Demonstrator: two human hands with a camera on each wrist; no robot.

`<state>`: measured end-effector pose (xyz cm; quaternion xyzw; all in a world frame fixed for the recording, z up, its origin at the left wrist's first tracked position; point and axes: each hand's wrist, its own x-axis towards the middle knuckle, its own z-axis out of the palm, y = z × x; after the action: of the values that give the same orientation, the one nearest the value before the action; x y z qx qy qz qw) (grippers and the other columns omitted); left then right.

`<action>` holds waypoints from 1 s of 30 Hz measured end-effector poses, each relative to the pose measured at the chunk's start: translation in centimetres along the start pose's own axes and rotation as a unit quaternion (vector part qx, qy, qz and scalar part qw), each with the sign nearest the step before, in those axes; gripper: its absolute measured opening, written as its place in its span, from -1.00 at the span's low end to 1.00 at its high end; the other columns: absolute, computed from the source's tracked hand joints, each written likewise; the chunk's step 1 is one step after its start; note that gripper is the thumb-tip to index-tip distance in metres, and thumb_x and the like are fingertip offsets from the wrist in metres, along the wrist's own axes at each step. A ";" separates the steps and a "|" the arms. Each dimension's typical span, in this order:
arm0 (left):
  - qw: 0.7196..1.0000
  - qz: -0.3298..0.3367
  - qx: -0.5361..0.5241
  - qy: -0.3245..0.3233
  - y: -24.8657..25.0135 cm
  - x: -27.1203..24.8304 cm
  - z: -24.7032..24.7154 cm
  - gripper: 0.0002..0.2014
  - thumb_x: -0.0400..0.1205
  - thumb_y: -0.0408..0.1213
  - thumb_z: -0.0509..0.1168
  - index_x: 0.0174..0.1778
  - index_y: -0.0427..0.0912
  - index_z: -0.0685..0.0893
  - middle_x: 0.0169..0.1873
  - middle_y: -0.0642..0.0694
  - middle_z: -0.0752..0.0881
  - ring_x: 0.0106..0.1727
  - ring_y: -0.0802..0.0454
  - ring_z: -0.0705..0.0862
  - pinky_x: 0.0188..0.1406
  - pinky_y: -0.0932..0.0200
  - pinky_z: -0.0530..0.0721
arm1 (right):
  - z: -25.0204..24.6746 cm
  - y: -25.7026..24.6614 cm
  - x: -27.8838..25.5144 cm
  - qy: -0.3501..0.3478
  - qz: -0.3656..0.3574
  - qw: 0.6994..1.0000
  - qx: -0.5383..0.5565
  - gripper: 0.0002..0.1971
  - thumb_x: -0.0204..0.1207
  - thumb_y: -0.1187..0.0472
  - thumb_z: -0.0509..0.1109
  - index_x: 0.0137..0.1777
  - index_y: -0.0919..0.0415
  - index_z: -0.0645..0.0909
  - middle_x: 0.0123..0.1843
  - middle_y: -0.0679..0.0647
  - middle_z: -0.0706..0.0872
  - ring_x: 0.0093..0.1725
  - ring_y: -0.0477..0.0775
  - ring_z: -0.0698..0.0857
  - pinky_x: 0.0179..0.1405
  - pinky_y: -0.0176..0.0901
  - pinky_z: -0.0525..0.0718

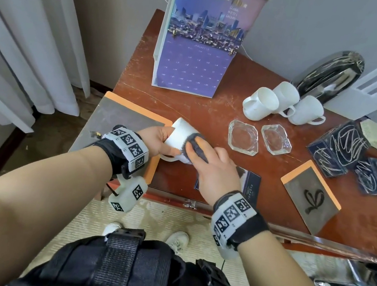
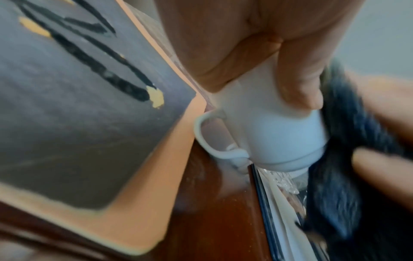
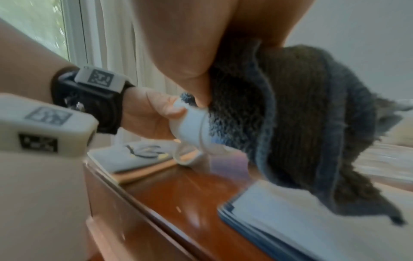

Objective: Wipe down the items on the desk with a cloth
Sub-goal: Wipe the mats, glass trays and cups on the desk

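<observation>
My left hand (image 1: 158,138) grips a white mug (image 1: 180,134) on its side above the desk's front left, handle (image 2: 208,141) hanging down. Thumb and fingers (image 2: 297,84) wrap the mug's body (image 2: 279,134). My right hand (image 1: 213,168) holds a dark grey-blue cloth (image 1: 194,147) against the mug's base end. In the right wrist view the cloth (image 3: 301,127) bunches under my fingers and covers the mug (image 3: 190,127) end. The cloth (image 2: 348,159) hides the mug's bottom.
Three white mugs (image 1: 284,103), two glass ashtrays (image 1: 243,136), a desk calendar (image 1: 197,46), a silver kettle (image 1: 329,75), dark scribbled boxes (image 1: 343,146), orange-edged pads (image 1: 309,195) (image 1: 122,118) and a blue booklet (image 1: 251,184) lie on the brown desk (image 1: 212,107). A chair base (image 1: 357,285) stands below right.
</observation>
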<state>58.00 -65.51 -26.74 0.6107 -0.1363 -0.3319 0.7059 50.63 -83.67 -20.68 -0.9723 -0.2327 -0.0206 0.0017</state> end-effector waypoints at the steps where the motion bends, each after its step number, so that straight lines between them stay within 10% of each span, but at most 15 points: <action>1: 1.000 -0.003 -0.005 0.014 -0.1 0.1 -0.1 -0.62 0.43 -0.52 0.39 0.17 -0.25 0.65 -0.14 0.05 0.80 -0.01 0.13 0.74 0.18 0.08 0.66 | 0.3 0.9 -0.8 -0.014 0.011 1.000 -0.013 -0.26 0.09 0.47 0.57 0.34 0.09 0.59 0.32 0.10 0.63 -0.13 0.22 0.61 -0.33 -0.06 0.63; 7: 0.998 -0.024 0.057 0.020 -0.9 0.4 -0.2 -0.56 0.40 -0.41 0.49 0.19 -0.25 0.56 -0.23 0.25 0.78 -0.02 0.22 0.70 0.05 0.31 0.65 | -0.9 1.7 -1.1 0.069 0.070 0.995 0.015 -0.36 0.24 0.52 0.42 0.37 0.16 0.58 0.35 0.20 0.62 -0.05 0.39 0.63 -0.20 0.14 0.70; 10: 0.996 -0.013 0.083 0.014 -0.9 0.6 -0.1 -0.65 0.31 -0.30 0.43 0.02 -0.10 0.60 -0.14 0.08 0.78 -0.01 0.13 0.69 0.18 0.10 0.61 | -1.9 -1.1 1.1 0.104 0.006 0.994 0.019 -0.37 0.22 0.48 0.39 0.35 0.13 0.59 0.34 0.17 0.63 -0.10 0.33 0.63 -0.20 0.05 0.66; 15: 0.994 -0.007 0.108 0.005 -0.9 0.3 -0.4 -0.76 0.50 -0.57 0.34 -0.02 -0.18 0.63 -0.08 -0.15 0.72 0.04 -0.03 0.64 0.23 -0.02 0.56 | 0.0 -1.9 1.1 0.040 -0.013 0.999 0.010 -0.29 0.08 0.47 0.56 0.30 0.06 0.63 0.33 0.13 0.63 -0.10 0.29 0.61 -0.28 0.02 0.67; 18: 0.995 -0.001 0.098 -0.005 -0.6 0.2 -0.6 -0.66 0.36 -0.37 0.41 0.07 -0.19 0.64 -0.09 0.05 0.79 -0.01 0.16 0.69 0.22 0.08 0.59 | -0.5 -0.5 -0.4 -0.059 0.019 0.998 -0.023 -0.26 0.24 0.47 0.46 0.45 0.05 0.48 0.50 0.16 0.45 0.07 0.31 0.54 -0.06 0.09 0.67; 21: 0.993 -0.011 0.118 0.017 -0.5 0.3 -0.8 -0.59 0.36 -0.33 0.43 0.15 -0.21 0.63 0.12 -0.27 0.72 0.17 -0.12 0.66 0.35 -0.08 0.53 | -0.8 0.6 -1.4 -0.078 0.056 0.995 -0.037 -0.26 0.35 0.46 0.40 0.54 0.02 0.35 0.55 0.14 0.36 0.17 0.29 0.49 0.06 0.10 0.62; 26: 0.990 -0.005 0.142 0.022 -0.5 0.1 -0.8 -0.79 0.43 -0.42 0.38 -0.02 -0.21 0.62 -0.10 -0.18 0.72 0.01 -0.06 0.63 0.24 -0.04 0.54 | -0.3 -1.9 1.1 0.083 -0.012 0.996 -0.008 -0.32 0.20 0.45 0.44 0.39 0.09 0.56 0.36 0.17 0.60 0.02 0.17 0.38 -0.13 0.04 0.66; 30: 0.988 -0.004 0.143 0.059 -0.7 0.0 -0.9 -0.71 0.54 -0.66 0.28 -0.14 -0.13 0.64 -0.28 0.05 0.72 -0.14 0.12 0.63 0.10 0.11 0.57 | 0.2 -2.0 1.1 -0.026 0.037 0.998 0.034 -0.29 0.38 0.49 0.34 0.53 0.01 0.38 0.54 0.14 0.39 0.13 0.29 0.46 -0.02 0.10 0.64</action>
<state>58.35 -64.82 -27.59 0.7241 -0.1381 -0.2753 0.6171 50.73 -81.41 -20.86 -0.9799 -0.1970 0.0124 0.0292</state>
